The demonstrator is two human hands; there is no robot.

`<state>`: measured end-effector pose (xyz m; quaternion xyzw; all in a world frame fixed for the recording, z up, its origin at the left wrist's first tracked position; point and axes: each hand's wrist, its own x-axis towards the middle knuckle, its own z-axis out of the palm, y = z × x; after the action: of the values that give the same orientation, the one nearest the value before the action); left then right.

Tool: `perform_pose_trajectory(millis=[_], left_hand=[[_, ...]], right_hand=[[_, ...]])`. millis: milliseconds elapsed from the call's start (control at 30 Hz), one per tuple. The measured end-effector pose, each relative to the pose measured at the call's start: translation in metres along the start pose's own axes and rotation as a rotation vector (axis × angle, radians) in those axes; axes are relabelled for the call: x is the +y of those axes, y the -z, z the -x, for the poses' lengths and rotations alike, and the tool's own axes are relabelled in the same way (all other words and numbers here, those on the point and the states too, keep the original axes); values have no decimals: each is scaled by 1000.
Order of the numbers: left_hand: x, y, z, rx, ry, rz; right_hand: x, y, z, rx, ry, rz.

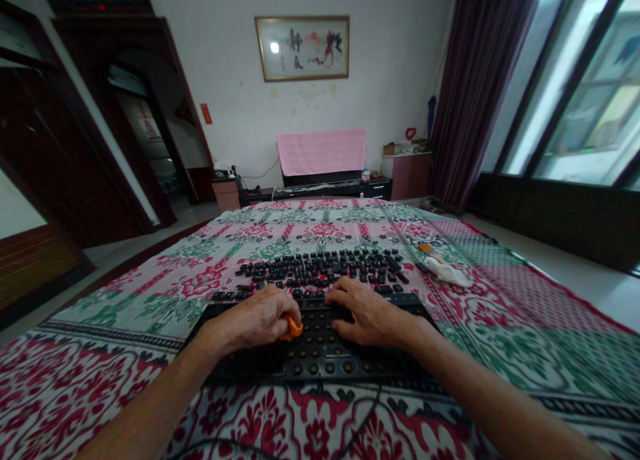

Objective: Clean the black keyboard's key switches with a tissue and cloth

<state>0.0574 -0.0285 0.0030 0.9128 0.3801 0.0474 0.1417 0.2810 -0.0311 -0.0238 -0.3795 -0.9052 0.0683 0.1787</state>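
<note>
A black keyboard base [320, 350] with its keycaps off lies in front of me, rows of round key mounts showing. My left hand [265, 317] is closed on a crumpled orange cloth [293, 328], which rests against the left-middle of the base. My right hand [367, 313] lies on the right part of the base, thumb and fingers apart, with nothing visible in it. Just beyond the base, loose black keycaps [320, 267] are spread in rough rows. A cable [367, 417] runs from the near edge of the base toward me.
A patterned red, green and white cloth [165, 307] covers the table. To the right of the keycaps lie a brush [427, 249] and a white crumpled tissue or cloth [446, 272]. A low cabinet with a pink cloth [323, 152] over something stands by the far wall.
</note>
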Motion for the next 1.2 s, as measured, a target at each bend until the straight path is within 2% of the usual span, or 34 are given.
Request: perform_pose_trajectory(millis=[167, 367, 533, 800, 1000, 1200], left_hand=[[11, -8, -5, -11, -68, 48], [5, 0, 2, -88, -47, 54], [17, -5, -3, -24, -105, 69], [13, -2, 3, -142, -69, 77], [27, -13, -6, -12, -175, 44], [33, -15, -5, -64, -209, -52]], right_hand=[[0, -1, 0, 8, -2, 5], [-1, 0, 0, 5, -3, -5], [3, -3, 0, 13, 13, -11], [4, -3, 0, 12, 15, -4], [4, -5, -1, 25, 33, 0], [4, -4, -1, 26, 25, 1]])
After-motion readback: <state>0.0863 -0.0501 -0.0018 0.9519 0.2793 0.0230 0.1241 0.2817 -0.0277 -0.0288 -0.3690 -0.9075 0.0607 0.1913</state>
